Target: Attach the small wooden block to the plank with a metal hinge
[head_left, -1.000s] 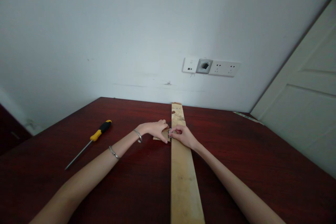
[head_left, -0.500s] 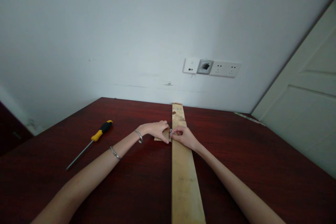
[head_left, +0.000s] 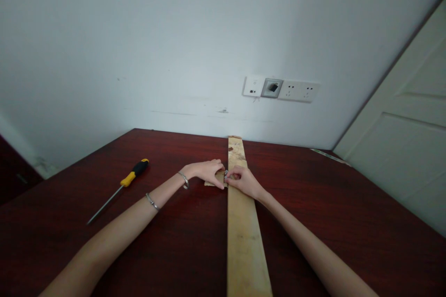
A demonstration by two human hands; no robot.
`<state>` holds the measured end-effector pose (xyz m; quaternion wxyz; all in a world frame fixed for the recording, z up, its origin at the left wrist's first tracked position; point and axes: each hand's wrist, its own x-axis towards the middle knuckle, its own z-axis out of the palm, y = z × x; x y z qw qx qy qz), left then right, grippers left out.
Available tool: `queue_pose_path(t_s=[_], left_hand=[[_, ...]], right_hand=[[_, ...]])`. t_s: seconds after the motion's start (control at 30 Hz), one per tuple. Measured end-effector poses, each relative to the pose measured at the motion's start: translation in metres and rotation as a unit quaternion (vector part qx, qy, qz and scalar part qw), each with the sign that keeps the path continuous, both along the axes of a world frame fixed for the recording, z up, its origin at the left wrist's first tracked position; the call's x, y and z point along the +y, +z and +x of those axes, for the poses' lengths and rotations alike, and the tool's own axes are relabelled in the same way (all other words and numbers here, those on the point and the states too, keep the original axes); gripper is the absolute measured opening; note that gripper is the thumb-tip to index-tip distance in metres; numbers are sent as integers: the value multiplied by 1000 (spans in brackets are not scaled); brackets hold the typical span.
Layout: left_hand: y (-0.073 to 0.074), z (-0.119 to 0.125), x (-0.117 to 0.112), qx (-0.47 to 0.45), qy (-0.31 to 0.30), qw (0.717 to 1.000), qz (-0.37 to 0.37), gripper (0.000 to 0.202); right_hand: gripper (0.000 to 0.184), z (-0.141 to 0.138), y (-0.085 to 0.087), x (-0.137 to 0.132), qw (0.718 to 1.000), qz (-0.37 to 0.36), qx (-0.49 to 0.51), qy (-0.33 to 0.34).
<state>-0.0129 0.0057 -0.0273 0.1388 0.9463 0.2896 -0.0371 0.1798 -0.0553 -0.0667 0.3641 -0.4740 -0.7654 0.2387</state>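
Note:
A long pale wooden plank (head_left: 245,236) lies lengthwise on the dark red table. Against its left edge sits a small flat brown piece (head_left: 219,177), perhaps wood or cardboard. My left hand (head_left: 208,171) curves over this piece, thumb at its near side and fingers at its far side, steadying it. My right hand (head_left: 245,181) rests on the plank, thumb and forefinger pinched on a small silvery metal piece (head_left: 226,174) at the joint between plank and brown piece. Its exact kind is too small to make out, and the fingertips partly cover it.
A screwdriver (head_left: 128,179) with a yellow and black handle lies on the table (head_left: 174,250) to the left. Behind the table stands a white wall (head_left: 174,46) with sockets (head_left: 298,91). A thin pale strip (head_left: 329,156) lies at the back right, near a white door (head_left: 411,116).
Hardly anything differs. Both hands keep their places at the brown piece and the plank, with only a very slight shift of the view.

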Motion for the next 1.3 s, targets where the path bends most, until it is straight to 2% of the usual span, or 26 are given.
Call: queue_pose_path(t_s=[0.33,0.47,0.7,0.97,1.3], left_hand=[[-3,0,2,-18,3,1000,-1,69],[-4,0,3,-19,0,1000,7,69],[-6,-1,6,-31,-16,999,9,66],[-7,-2,8,-32,-11,999,-1,70],[-1,-2,3,-26,-17,1000,4,73]], right_hand=[[10,0,2,0,1000,19,-14,17],[24,10,5,3,999,-1,2,33],[20,27,8,10,999,-23,-13,39],[15,26,9,12,999,34,-11,-33],[13,18,9,14,998,51,-45,-3]])
